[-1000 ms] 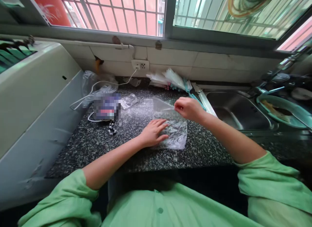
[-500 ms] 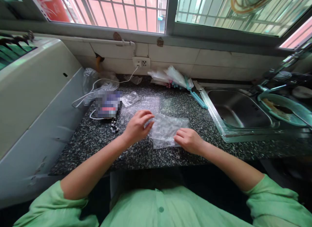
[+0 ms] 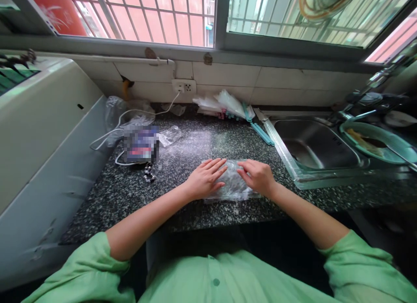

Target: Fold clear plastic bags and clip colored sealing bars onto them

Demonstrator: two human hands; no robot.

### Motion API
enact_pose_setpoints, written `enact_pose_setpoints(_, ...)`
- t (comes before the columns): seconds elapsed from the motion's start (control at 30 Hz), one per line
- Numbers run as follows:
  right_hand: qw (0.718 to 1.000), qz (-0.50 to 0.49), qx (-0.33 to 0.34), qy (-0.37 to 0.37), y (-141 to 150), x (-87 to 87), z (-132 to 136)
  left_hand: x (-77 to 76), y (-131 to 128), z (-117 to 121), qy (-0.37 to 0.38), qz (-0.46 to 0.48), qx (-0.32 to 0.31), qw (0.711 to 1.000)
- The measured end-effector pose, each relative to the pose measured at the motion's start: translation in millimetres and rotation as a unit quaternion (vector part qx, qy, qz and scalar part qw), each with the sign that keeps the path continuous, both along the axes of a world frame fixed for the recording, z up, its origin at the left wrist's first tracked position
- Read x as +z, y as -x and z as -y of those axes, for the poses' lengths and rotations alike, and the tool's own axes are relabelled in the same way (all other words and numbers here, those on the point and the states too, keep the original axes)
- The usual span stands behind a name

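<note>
A clear plastic bag (image 3: 233, 181) lies flat on the speckled dark countertop (image 3: 130, 207), close to its front edge. My left hand (image 3: 206, 177) rests over the bag's left part, palm down with its fingers stretched out. Over the right part is my right hand (image 3: 257, 177), its fingers bent and the thumb apart from them, with nothing seen between. Both hands cover portions of the bag, so its side edges are partly hidden.
Left of the hands are a crumpled plastic piece (image 3: 170, 136) and a blurred-out packet (image 3: 140, 144) beside a white cable (image 3: 119, 128). Filled clear bags (image 3: 228, 104) and light-blue sealing clips (image 3: 262, 133) lie near the wall. A steel sink (image 3: 316, 146) holds a green basket (image 3: 387, 146).
My left hand has moved right and flattened onto the bag. My right hand has shifted slightly right and its fingers have loosened from the bag's edge. The view has shifted a little.
</note>
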State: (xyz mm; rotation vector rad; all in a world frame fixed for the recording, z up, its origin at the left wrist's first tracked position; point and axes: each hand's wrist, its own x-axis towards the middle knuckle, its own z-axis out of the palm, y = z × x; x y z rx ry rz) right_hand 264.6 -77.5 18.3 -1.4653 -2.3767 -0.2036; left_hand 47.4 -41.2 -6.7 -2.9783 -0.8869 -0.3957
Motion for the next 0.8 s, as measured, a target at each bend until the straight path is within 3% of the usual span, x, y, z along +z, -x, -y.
enact_pose_setpoints(0.17,0.993,0.102,-0.045,0.048,5,-22.3,-12,-10.2,-2,5,0.060,-0.048,0.035,0.996)
enact_pose_setpoints(0.3,0.992,0.103,-0.050,0.058,-5,-30.4,-7,-17.2,4,8,0.096,-0.059,0.053,0.992)
enact_pose_setpoints(0.4,0.994,0.064,-0.055,0.072,-15,-25.1,-11,-13.4,6,4,0.099,-0.018,0.056,0.993)
enact_pose_setpoints(0.53,0.995,-0.002,-0.066,0.076,-25,-12.2,-37,0.7,4,-3,0.071,0.089,0.079,0.990)
enact_pose_setpoints(0.67,0.985,0.007,-0.070,0.156,-20,-3.0,-66,5.8,0,-7,0.053,0.113,0.059,0.990)
enact_pose_setpoints(0.8,0.973,0.049,-0.065,0.215,-10,1.7,-74,-1.7,1,-30,0.087,0.125,0.143,0.978)
